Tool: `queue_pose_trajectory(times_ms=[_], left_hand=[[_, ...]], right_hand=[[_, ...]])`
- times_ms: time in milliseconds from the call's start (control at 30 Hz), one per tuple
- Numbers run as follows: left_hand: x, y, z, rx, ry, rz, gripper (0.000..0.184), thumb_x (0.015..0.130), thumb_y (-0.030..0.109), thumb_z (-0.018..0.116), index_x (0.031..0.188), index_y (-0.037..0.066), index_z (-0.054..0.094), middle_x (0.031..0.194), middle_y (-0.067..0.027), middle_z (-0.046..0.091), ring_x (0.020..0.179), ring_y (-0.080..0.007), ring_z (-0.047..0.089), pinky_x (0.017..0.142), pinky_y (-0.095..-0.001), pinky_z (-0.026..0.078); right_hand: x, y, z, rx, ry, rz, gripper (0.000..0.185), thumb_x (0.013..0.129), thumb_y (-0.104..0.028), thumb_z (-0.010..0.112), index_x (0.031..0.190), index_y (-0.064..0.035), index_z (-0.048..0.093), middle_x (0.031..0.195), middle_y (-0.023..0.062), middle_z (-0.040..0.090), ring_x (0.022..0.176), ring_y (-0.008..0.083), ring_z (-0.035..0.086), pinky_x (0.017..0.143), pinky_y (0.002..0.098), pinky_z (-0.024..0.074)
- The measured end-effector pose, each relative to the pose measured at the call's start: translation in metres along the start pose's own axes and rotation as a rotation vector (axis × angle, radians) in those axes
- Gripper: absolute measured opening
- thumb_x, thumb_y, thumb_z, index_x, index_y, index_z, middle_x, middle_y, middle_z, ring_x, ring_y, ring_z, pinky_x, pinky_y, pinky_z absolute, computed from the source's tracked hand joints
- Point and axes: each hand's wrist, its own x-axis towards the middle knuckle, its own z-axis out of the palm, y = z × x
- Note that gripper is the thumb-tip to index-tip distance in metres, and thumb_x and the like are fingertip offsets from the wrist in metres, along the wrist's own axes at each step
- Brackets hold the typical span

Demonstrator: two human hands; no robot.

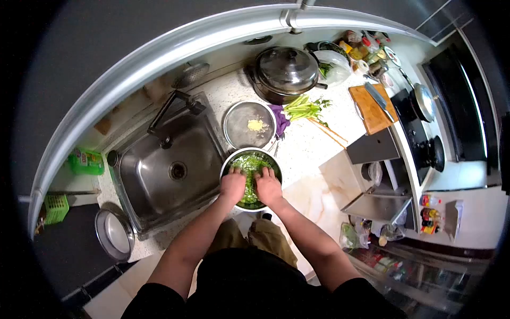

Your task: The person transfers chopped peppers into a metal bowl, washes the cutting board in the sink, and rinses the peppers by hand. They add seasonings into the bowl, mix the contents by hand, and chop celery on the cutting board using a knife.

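A metal bowl (223, 169) of wet, chopped green vegetables (249, 165) stands at the counter's front edge, right of the sink. Both my hands are down inside it. My left hand (233, 185) is at the bowl's left side, fingers curled into the greens. On the right side, my right hand (268, 186) has its fingers bent into them too. The fingertips are partly hidden by the greens. Just behind the bowl is a round metal pan (239, 130) with a small heap of minced pale-yellow bits (257, 125), likely garlic or ginger.
Left is the sink (154, 186) with its faucet (164, 119). Behind stand a lidded pot (289, 69), leafy stalks (305, 109), a purple cloth (279, 119) and chopsticks (329, 133). Far right, a knife (376, 95) lies on a cutting board (369, 114) near the stove (411, 127). Metal basins (114, 234) sit front left.
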Motion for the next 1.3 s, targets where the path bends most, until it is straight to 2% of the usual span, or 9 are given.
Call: queue_pose_trajectory(times_ms=[100, 367, 433, 633, 733, 867, 1000, 1200, 1300], left_hand=[[-0.006, -0.003, -0.014, 0.071, -0.153, 0.087, 0.020, 0.084, 0.011, 0.062, 0.101, 0.007, 0.072, 0.094, -0.0153, 0.073, 0.085, -0.0336, 0.072, 0.074, -0.0463, 0.058], [-0.050, -0.041, -0.059, -0.560, 0.585, 0.244, 0.022, 0.089, 0.021, 0.073, 0.076, 0.004, 0.067, 0.068, -0.0141, 0.063, 0.060, -0.0355, 0.062, 0.056, -0.0434, 0.050], [-0.065, -0.067, -0.072, -0.560, 0.631, -0.076, 0.037, 0.087, 0.020, 0.077, 0.066, 0.000, 0.054, 0.063, -0.0177, 0.054, 0.053, -0.0383, 0.050, 0.050, -0.0450, 0.039], [-0.040, -0.215, 0.011, -0.771, 0.495, -0.499, 0.048, 0.101, 0.039, 0.056, 0.077, -0.001, 0.064, 0.072, -0.0210, 0.060, 0.063, -0.0345, 0.054, 0.060, -0.0452, 0.040], [-0.004, -0.269, 0.026, -1.255, 0.461, -0.831, 0.043, 0.102, 0.041, 0.051, 0.095, 0.002, 0.069, 0.090, -0.0166, 0.068, 0.079, -0.0300, 0.062, 0.071, -0.0428, 0.047], [-0.007, -0.284, -0.020, -1.811, 0.294, -0.700, 0.045, 0.103, 0.042, 0.047, 0.122, 0.007, 0.067, 0.115, -0.0107, 0.071, 0.097, -0.0275, 0.066, 0.084, -0.0420, 0.055], [0.047, -0.409, 0.038, -2.892, -0.526, -0.560, 0.050, 0.102, 0.043, 0.047, 0.136, 0.009, 0.057, 0.117, -0.0098, 0.069, 0.101, -0.0271, 0.068, 0.089, -0.0425, 0.056], [0.058, -0.379, 0.006, -2.946, 0.121, -0.728, 0.047, 0.102, 0.048, 0.048, 0.131, 0.013, 0.062, 0.103, -0.0062, 0.068, 0.084, -0.0215, 0.064, 0.069, -0.0373, 0.052], [0.067, -0.366, 0.003, -2.614, 0.095, -0.717, 0.048, 0.102, 0.050, 0.048, 0.129, 0.012, 0.061, 0.107, -0.0059, 0.067, 0.089, -0.0214, 0.063, 0.075, -0.0384, 0.051]], right_hand=[[0.005, -0.003, -0.017, 0.157, -0.492, 0.060, 0.031, 0.084, -0.022, 0.069, 0.111, -0.0082, 0.069, 0.101, 0.0196, 0.071, 0.099, 0.0371, 0.068, 0.087, 0.0464, 0.0553], [-0.012, -0.009, -0.013, 0.100, -0.065, 0.180, 0.020, 0.088, -0.026, 0.063, 0.084, -0.0090, 0.074, 0.079, 0.0177, 0.071, 0.077, 0.0364, 0.069, 0.071, 0.0491, 0.0561], [0.000, -0.023, -0.032, 0.084, -0.055, 0.175, 0.020, 0.088, -0.027, 0.065, 0.084, -0.0080, 0.072, 0.079, 0.0160, 0.070, 0.074, 0.0355, 0.069, 0.069, 0.0485, 0.0559], [0.102, -0.107, -0.096, 0.299, 0.053, -0.093, 0.036, 0.079, -0.007, 0.069, 0.114, -0.0033, 0.066, 0.129, 0.0158, 0.063, 0.104, 0.0357, 0.067, 0.088, 0.0441, 0.0564], [0.180, -0.146, -0.051, 0.114, 0.092, -0.223, 0.052, 0.088, -0.015, 0.061, 0.139, -0.0066, 0.056, 0.155, 0.0133, 0.042, 0.143, 0.0304, 0.040, 0.114, 0.0428, 0.0394], [0.214, -0.171, -0.027, 0.057, 0.066, -0.162, 0.056, 0.091, -0.024, 0.059, 0.143, -0.0053, 0.053, 0.160, 0.0134, 0.035, 0.149, 0.0293, 0.030, 0.116, 0.0479, 0.0348], [0.212, -0.171, -0.015, 0.028, 0.005, -0.075, 0.057, 0.093, -0.029, 0.056, 0.144, -0.0028, 0.051, 0.160, 0.0121, 0.036, 0.150, 0.0298, 0.029, 0.115, 0.0510, 0.0343], [0.202, -0.175, -0.019, 0.028, 0.033, 0.005, 0.052, 0.095, -0.027, 0.052, 0.142, -0.0051, 0.054, 0.160, 0.0122, 0.037, 0.150, 0.0300, 0.028, 0.114, 0.0549, 0.0336], [0.194, -0.180, -0.009, 0.040, 0.199, 0.037, 0.048, 0.094, -0.026, 0.053, 0.137, -0.0035, 0.057, 0.156, 0.0139, 0.042, 0.147, 0.0328, 0.033, 0.110, 0.0512, 0.0392]])
